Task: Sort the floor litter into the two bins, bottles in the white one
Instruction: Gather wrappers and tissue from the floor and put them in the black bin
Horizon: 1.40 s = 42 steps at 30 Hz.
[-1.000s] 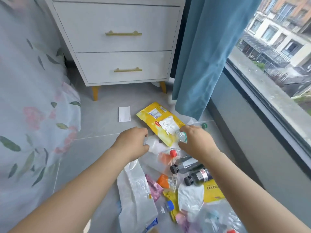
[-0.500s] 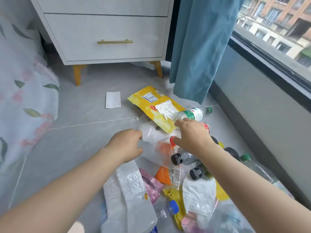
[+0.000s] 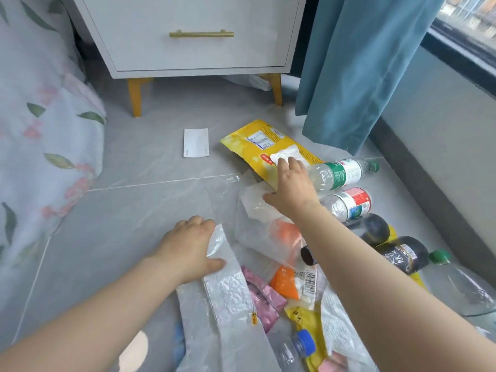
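Litter lies heaped on the grey floor. My right hand (image 3: 291,187) reaches forward with fingers spread, its fingertips on a crumpled white paper (image 3: 284,154) atop a yellow snack packet (image 3: 255,146). Just right of that hand lie a clear bottle with a green label (image 3: 342,174) and one with a red label (image 3: 353,202). Dark bottles (image 3: 402,255) lie further right. My left hand (image 3: 190,245) rests on the edge of a clear plastic wrapper (image 3: 228,288), thumb out. A blue-capped bottle (image 3: 295,347) lies near the bottom. Neither bin is in view.
A white nightstand (image 3: 193,49) on yellow legs stands ahead, and a blue curtain (image 3: 357,63) hangs on the right beside the window wall (image 3: 442,124). A flowered bedspread (image 3: 40,130) hangs on the left. A white paper slip (image 3: 196,142) lies on the floor.
My right hand has slid forward from the green-label bottle's base onto the white paper. My left hand has dropped onto the clear wrapper. The view has tilted down and closer.
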Tool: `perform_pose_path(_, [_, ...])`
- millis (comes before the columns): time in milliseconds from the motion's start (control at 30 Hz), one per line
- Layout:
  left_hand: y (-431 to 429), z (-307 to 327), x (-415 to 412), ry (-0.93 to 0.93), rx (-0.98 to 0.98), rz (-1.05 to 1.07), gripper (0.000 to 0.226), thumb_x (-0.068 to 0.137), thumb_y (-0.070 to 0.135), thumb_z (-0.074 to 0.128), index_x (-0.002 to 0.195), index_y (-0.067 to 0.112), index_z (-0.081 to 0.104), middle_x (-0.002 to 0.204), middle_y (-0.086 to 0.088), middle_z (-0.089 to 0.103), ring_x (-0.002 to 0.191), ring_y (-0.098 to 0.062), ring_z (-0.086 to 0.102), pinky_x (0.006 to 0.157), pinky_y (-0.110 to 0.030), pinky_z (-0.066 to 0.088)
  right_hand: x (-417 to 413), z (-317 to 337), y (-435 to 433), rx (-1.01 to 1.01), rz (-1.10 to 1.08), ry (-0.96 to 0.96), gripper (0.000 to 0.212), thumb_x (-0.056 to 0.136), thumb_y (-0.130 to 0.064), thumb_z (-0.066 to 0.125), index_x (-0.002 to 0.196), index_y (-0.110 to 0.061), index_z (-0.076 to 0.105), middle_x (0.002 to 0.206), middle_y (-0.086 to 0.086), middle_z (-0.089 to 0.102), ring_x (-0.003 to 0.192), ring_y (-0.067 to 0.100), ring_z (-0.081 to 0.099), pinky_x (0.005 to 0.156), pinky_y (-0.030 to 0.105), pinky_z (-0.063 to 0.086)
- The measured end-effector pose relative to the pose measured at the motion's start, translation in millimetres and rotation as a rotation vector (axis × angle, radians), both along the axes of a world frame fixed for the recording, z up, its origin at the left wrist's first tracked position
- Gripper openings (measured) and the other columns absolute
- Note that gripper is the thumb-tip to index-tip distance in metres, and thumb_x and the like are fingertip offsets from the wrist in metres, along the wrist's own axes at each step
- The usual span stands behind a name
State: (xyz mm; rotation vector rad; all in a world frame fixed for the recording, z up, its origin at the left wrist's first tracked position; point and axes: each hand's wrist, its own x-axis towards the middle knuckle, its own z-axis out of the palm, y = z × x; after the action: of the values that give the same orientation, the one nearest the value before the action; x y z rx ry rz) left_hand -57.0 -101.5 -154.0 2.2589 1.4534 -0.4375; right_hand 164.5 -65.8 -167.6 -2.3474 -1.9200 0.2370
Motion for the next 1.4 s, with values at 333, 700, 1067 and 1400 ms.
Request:
perform_pose_path(333, [-0.4,-9.6,-12.8,-0.011,-0.089,0.041,0.117,0.043,0.093,0.041,0.142,0.03,0.03,0.139,0.004,0.039,0.129,-0.021,0.04,0.106,-0.035,0.037,12.1,-19.9,15.8,-0.102,-0.085,0.03,0.071,0.082,-0.04,0.069,0.137,-0.01,0.035,0.123,0.014,0.055,0.112,0.034,0.055,0.08,0.034,0.041])
perform_pose_path(700, [-10.0,-26.8,-3.7,0.083,0.024,-0.018,0.137,0.04,0.088,0.062,0.15,0.027,0.008,0.137,0.002,0.029,0.125,-0.027,0.035,0.106,-0.041,0.034,29.1,-5.5,-0.4,-0.173,0.005,-0.115,0.038,0.094,-0.037,0.055,0.124,-0.015,0.058,0.119,0.01,0.063,0.11,0.032,0.058,0.081,0.033,0.046])
perform_pose_path(1067, [-25.1,-34.2,-14.0,-0.02,0.101,0.046,0.096,0.049,0.073,0.073,0.124,0.023,0.041,0.118,0.002,0.038,0.114,-0.023,0.039,0.099,-0.034,0.041,30.9,7.5,-37.0,-0.077,-0.014,-0.014,0.022,0.094,-0.032,0.053,0.107,-0.017,0.064,0.101,0.01,0.065,0.096,0.034,0.06,0.067,0.03,0.039])
perform_pose_path(1400, [-25.5,3.5,-37.4,-0.2,0.174,0.038,0.048,0.066,0.057,0.057,0.098,0.022,0.064,0.095,0.003,0.056,0.099,-0.021,0.055,0.078,-0.028,0.043,25.4,46.0,-55.4,0.073,0.027,0.032,0.02,0.093,-0.034,0.054,0.08,-0.019,0.049,0.081,0.006,0.061,0.082,0.033,0.058,0.061,0.031,0.036])
